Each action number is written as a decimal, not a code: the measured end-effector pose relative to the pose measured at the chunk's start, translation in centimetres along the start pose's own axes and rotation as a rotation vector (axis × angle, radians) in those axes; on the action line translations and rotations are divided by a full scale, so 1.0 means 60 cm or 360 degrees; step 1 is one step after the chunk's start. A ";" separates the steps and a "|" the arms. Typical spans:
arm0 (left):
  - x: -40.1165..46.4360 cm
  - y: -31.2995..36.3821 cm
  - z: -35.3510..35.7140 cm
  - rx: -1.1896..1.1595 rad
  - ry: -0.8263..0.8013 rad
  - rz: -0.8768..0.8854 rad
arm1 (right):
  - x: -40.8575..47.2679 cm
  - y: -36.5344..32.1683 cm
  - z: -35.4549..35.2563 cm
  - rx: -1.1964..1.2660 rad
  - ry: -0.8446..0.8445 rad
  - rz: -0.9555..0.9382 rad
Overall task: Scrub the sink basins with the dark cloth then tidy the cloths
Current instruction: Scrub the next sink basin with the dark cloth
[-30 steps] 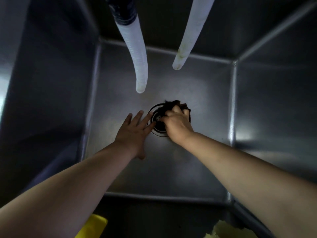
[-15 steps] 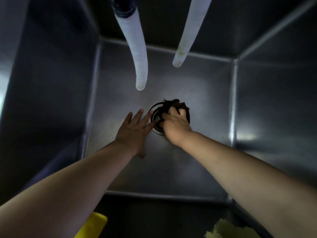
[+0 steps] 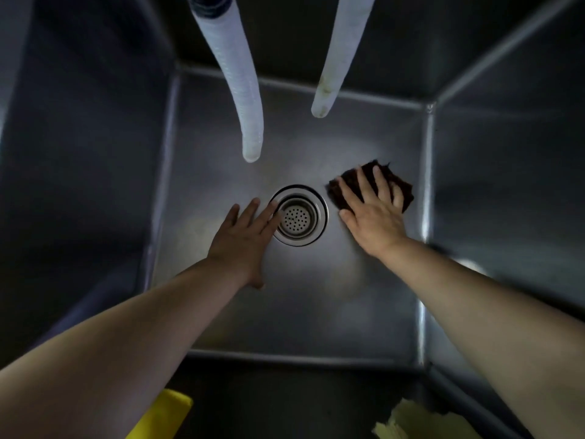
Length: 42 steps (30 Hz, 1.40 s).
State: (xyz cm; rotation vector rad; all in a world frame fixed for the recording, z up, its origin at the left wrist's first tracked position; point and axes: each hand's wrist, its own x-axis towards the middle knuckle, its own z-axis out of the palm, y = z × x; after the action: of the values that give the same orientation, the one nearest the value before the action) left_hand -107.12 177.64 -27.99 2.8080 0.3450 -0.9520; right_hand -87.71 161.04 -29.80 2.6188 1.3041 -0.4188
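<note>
**Mid-scrub in the steel basin, cloths not yet tidied**

I judge I am partway through the scrubbing: one basin is under my hands, any other basin is out of view, and the tidying is not begun.

At the near left edge a bright yellow folded cloth (image 3: 164,413) pokes into view, outside the basin. My left hand (image 3: 243,239) lies flat on the floor of the deep square stainless-steel sink basin (image 3: 316,312), fingers straight and slightly spread, the tips touching the rim of the round perforated metal drain strainer (image 3: 298,215); it holds nothing. Above hang two pale flexible hoses, the ribbed white hose (image 3: 240,90) and the smooth white hose (image 3: 335,58), ends clear of the floor.

Right of the drain, my right hand (image 3: 373,213) presses the dark brown scrubbing cloth (image 3: 348,182) flat against the floor near the right wall, fingers spread over it. At the near right lies a crumpled pale yellow cloth (image 3: 411,423), also outside. The basin holds only the drain, my hands and the dark cloth; I cannot tell whether it is wet.
</note>
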 end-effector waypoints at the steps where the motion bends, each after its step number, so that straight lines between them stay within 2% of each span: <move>1: -0.001 -0.001 0.002 -0.0025 0.0022 -0.0021 | -0.007 -0.004 0.011 0.0017 0.0026 -0.0007; 4: -0.016 -0.003 0.009 -0.0120 0.0068 -0.0142 | -0.047 -0.024 0.037 -0.0027 0.0047 -0.0011; 7: -0.048 -0.015 0.013 -0.0199 0.0041 -0.0261 | -0.110 -0.047 0.056 -0.0096 0.0048 -0.0188; 10: -0.091 -0.047 -0.002 -0.0345 0.0113 -0.0488 | -0.169 -0.078 0.078 -0.0133 0.0056 -0.0652; 14: -0.143 -0.104 -0.045 -0.0516 0.0283 -0.0837 | -0.187 -0.168 0.072 -0.0149 -0.0066 -0.1379; 18: -0.181 -0.128 -0.088 -0.0760 0.0266 -0.0930 | -0.102 -0.248 0.063 -0.0130 0.0041 -0.1677; 21: -0.218 -0.118 -0.118 -0.0684 0.0338 -0.0750 | -0.028 -0.272 0.051 -0.0153 0.0129 -0.1692; 23: -0.241 -0.115 -0.124 -0.0358 0.0510 -0.0505 | 0.023 -0.279 0.037 -0.0151 0.0182 -0.1584; 26: -0.267 -0.125 -0.120 0.0094 0.0622 -0.0323 | 0.113 -0.284 -0.002 -0.0070 0.0263 -0.1214; 30: -0.281 -0.139 -0.107 0.0283 0.0553 -0.0305 | 0.171 -0.299 -0.022 0.0020 0.0160 -0.0651; 32: -0.281 -0.140 -0.100 0.0305 0.0547 -0.0307 | 0.147 -0.326 -0.018 0.0029 0.0149 -0.0576; 34: -0.280 -0.137 -0.098 0.0284 0.0559 -0.0301 | 0.096 -0.351 -0.001 0.0038 0.0169 -0.0761; 39: -0.277 -0.135 -0.102 0.0301 0.0626 -0.0338 | -0.081 -0.334 0.055 0.0015 0.0119 -0.1603; 42: -0.275 -0.137 -0.102 0.0302 0.0609 -0.0366 | -0.148 -0.299 0.081 0.0036 0.0117 -0.1863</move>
State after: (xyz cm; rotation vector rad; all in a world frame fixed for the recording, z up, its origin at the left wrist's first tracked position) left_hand -118.49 184.12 -13.63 3.1745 0.6695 -0.4962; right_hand -108.01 163.70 -32.17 1.5899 2.7297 -0.4566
